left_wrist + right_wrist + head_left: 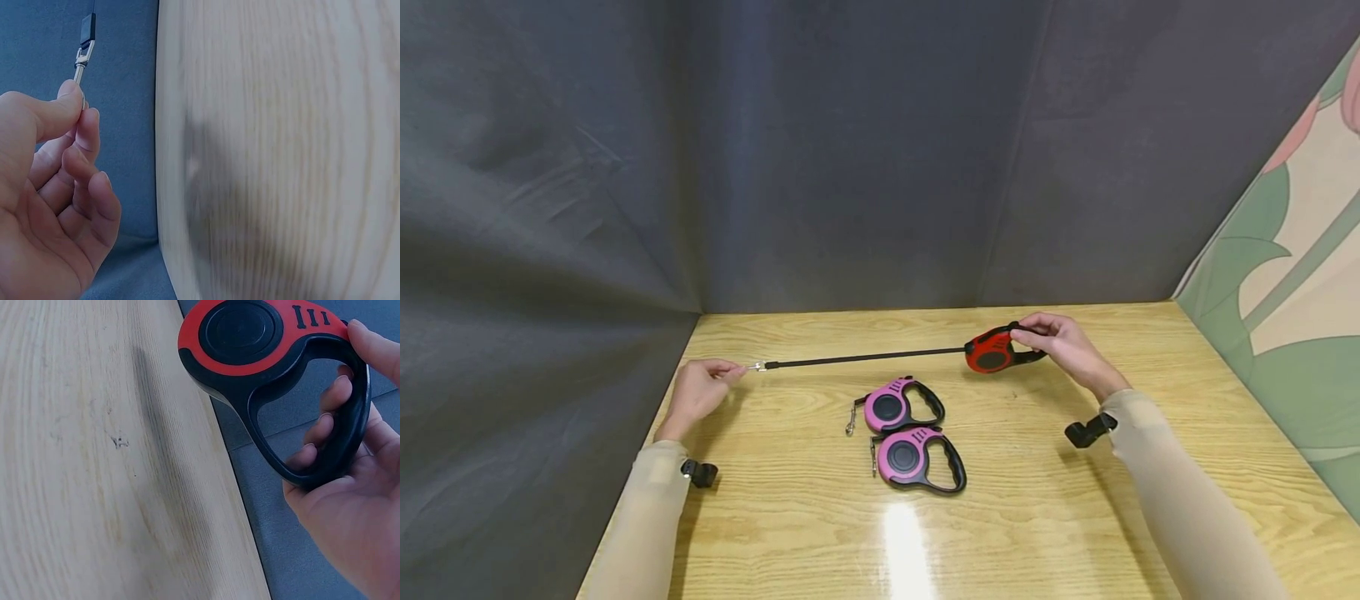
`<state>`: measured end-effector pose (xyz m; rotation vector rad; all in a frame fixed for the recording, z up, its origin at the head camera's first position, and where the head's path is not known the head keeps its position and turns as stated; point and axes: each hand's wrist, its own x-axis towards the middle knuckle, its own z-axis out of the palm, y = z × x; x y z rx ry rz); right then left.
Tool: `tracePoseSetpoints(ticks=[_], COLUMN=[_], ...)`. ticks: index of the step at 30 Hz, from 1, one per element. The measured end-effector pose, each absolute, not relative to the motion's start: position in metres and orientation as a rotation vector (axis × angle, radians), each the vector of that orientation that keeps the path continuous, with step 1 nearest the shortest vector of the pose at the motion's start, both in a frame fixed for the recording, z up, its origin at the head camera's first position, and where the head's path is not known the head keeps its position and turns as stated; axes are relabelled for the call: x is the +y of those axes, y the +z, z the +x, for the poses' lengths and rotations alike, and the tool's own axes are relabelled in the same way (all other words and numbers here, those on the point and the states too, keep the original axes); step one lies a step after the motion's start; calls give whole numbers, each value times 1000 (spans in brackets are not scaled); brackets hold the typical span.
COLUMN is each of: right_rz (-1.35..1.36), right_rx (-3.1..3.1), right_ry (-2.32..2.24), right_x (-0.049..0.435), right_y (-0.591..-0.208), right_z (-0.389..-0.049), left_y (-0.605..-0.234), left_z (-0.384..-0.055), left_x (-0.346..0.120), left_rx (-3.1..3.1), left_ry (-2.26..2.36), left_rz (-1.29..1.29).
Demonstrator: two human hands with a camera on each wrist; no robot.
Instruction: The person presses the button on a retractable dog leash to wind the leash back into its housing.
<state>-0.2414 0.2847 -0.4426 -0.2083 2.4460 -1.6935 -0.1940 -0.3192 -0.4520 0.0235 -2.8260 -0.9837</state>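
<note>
My right hand (1063,343) grips the black looped handle of a red retractable dog leash (989,353), fingers through the loop in the right wrist view (231,365). Out of its case runs a black strap (865,357), drawn straight across to the left. At the strap's end is a silver metal clip (757,367), which my left hand (700,392) pinches between thumb and forefinger; in the left wrist view the other fingers curl loosely below the clip (80,70). Two pink retractable leashes (887,407) (904,457) lie on the table between my hands, their short clips pointing left.
The wooden table (805,517) has a dark grey curtain (865,167) behind it and along its left side. On the right stands a panel with a leaf and flower pattern (1292,317). Each sleeved wrist carries a small black camera (700,474).
</note>
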Motion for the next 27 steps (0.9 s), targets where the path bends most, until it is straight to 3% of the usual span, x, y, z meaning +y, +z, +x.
tracePoseSetpoints(ticks=[27], right_rz=[-252], right_rx=[2379], right_ry=[-1742], right_x=[267], right_y=[-444], right_z=[-241], left_y=[-460], left_z=[-198], left_x=[-307], left_rx=[-2833], left_ry=[-1019], left_rz=[14])
